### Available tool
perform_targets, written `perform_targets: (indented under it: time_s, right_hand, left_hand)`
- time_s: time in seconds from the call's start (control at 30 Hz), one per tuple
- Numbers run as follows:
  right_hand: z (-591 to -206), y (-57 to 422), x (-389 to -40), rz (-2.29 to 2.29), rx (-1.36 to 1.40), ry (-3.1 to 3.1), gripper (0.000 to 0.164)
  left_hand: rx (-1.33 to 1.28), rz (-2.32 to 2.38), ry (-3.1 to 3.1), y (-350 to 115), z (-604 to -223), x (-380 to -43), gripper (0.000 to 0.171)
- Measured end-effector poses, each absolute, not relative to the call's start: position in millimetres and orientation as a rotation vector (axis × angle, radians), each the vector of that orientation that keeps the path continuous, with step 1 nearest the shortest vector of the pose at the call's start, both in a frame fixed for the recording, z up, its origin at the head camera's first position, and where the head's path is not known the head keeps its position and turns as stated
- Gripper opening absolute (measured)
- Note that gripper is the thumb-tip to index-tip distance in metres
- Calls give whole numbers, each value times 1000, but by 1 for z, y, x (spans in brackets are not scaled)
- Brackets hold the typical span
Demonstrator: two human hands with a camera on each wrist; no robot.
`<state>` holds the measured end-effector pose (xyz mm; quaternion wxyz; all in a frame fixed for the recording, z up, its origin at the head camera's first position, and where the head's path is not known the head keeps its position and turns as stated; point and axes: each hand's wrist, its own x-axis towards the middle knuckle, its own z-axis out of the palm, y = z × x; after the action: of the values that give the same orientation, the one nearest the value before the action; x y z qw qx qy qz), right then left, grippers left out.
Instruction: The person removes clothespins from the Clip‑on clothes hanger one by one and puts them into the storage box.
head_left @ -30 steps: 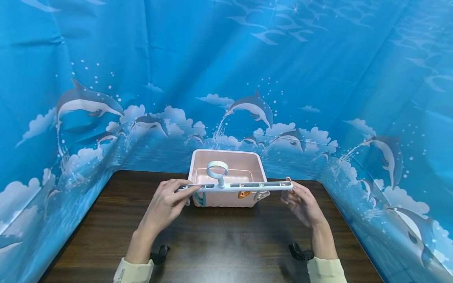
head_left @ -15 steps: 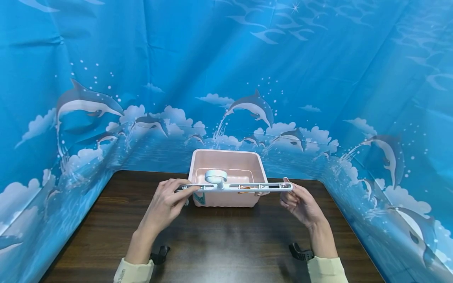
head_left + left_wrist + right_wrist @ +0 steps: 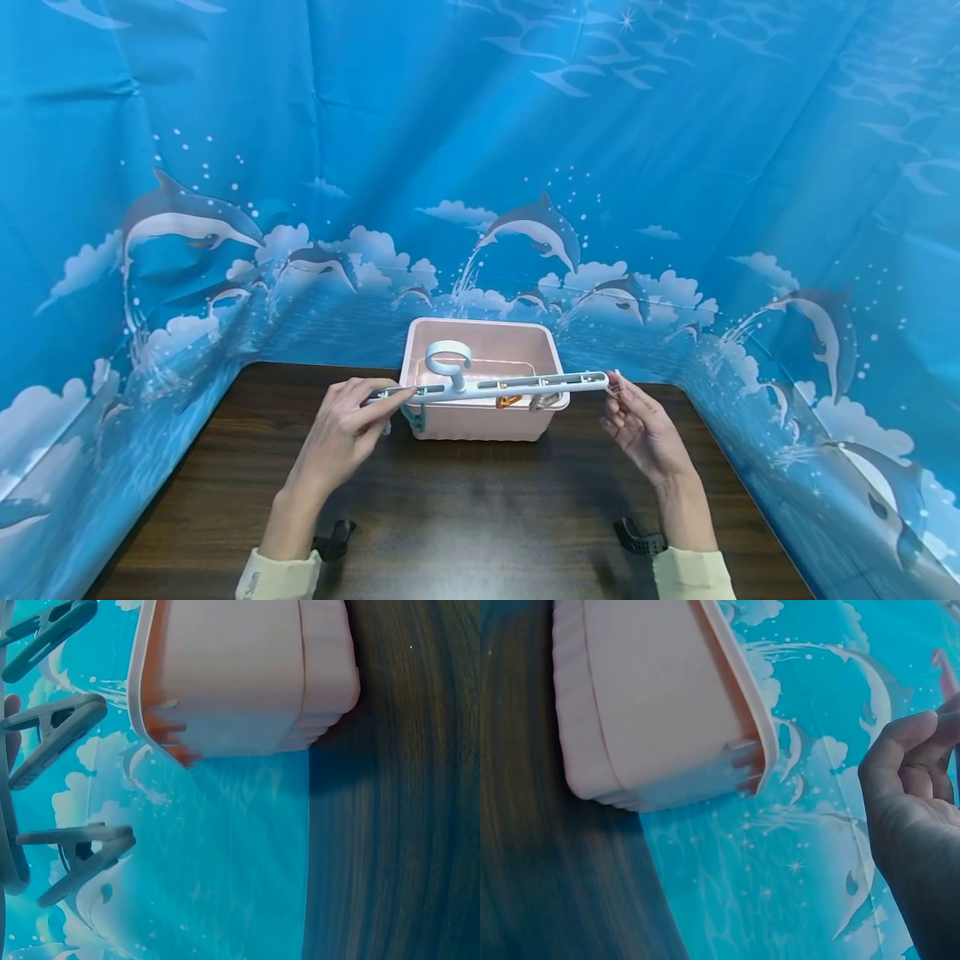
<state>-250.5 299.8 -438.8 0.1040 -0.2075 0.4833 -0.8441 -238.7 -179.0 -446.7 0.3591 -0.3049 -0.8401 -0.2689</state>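
Observation:
A pale blue clip hanger [image 3: 517,387] with a round hook on top hangs level in front of the basket. My left hand [image 3: 341,433] pinches its left end, index finger along the bar. Teal [image 3: 414,415], orange [image 3: 507,401] and greyish [image 3: 543,402] clips hang beneath. In the left wrist view, several clips [image 3: 60,739] hang at the left edge. My right hand [image 3: 645,429] is beside the bar's right end, thumb and index finger pinching a small pink clip [image 3: 946,675]. The fingers cover most of this clip.
A pink plastic basket [image 3: 480,423] stands at the back of the dark wooden table [image 3: 480,517], behind the hanger. A blue dolphin-print curtain [image 3: 480,167] surrounds the table's back and sides. Black wrist straps [image 3: 636,537] are on both wrists.
The hanger's hook tipped forward, then rose upright again. The bar has shifted slightly left, its right end now higher and apart from my right fingers.

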Motion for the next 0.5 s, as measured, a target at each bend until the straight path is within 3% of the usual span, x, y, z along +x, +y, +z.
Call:
perform_targets:
  time_s: [0.2, 0.4, 0.5]
  right_hand:
    - [-443, 299, -258, -2500, -573, 1384, 44]
    - [-439, 282, -268, -2388, -282, 1801, 31]
    - [-436, 269, -274, -2297, -160, 1997, 46]
  left_hand:
    - [-775, -696, -2174, -181, -443, -237, 61]
    - [-756, -682, -2170, -185, -441, -236, 63]
    - [-746, -682, -2174, -187, -441, -236, 65]
